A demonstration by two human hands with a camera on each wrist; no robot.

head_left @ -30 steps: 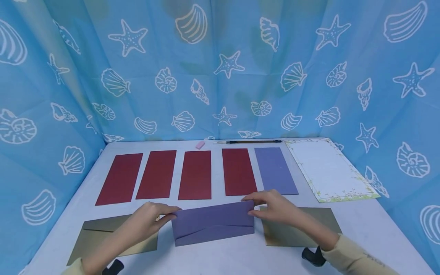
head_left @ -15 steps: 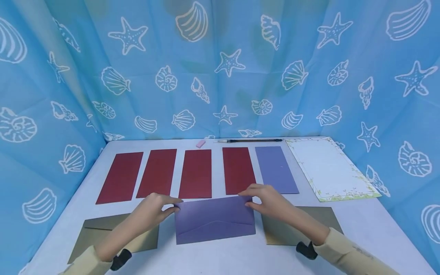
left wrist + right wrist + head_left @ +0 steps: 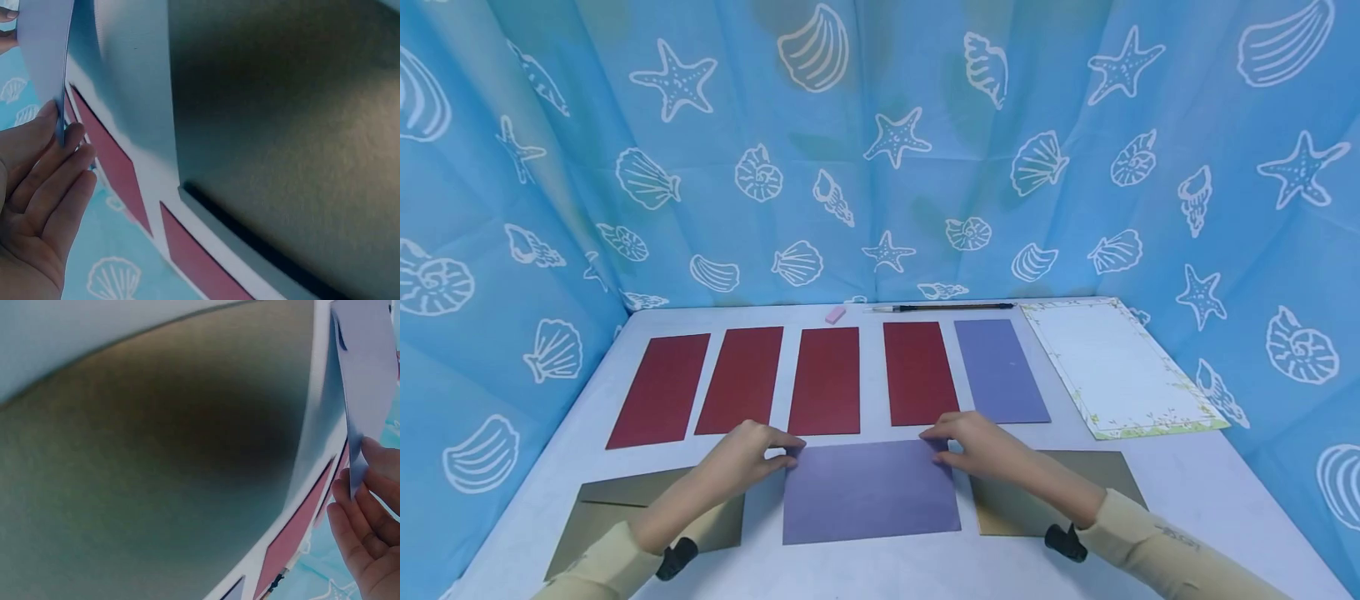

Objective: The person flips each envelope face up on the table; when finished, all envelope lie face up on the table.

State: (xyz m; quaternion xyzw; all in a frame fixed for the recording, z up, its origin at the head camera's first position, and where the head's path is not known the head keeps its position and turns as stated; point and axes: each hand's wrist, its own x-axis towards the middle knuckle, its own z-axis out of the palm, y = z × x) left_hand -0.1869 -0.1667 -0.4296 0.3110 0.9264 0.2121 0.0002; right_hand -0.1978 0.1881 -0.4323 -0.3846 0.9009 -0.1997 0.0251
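A purple envelope (image 3: 871,492) spans the space between both hands in the head view, its plain face showing. At its upper left corner my left hand (image 3: 747,454) pinches it between thumb and fingers. The right hand (image 3: 977,450) pinches the upper right corner the same way. Seen edge-on in the left wrist view, the purple envelope (image 3: 44,53) stands tilted off the white tabletop, with the left thumb (image 3: 45,115) on one side. The right wrist view has the purple envelope (image 3: 369,369) between the right thumb and fingertips.
Gold envelopes lie under the left forearm (image 3: 602,525) and the right forearm (image 3: 1105,475). Behind are several red envelopes (image 3: 823,379), another purple envelope (image 3: 1002,371) and a floral-bordered sheet (image 3: 1120,367). A brush (image 3: 951,307) and pink eraser (image 3: 836,314) lie at the back, before a blue shell-print curtain (image 3: 880,200).
The flap line seen on the purple envelope is gone from view, and its face now appears taller and plain. Both hands keep their corners, having moved slightly.
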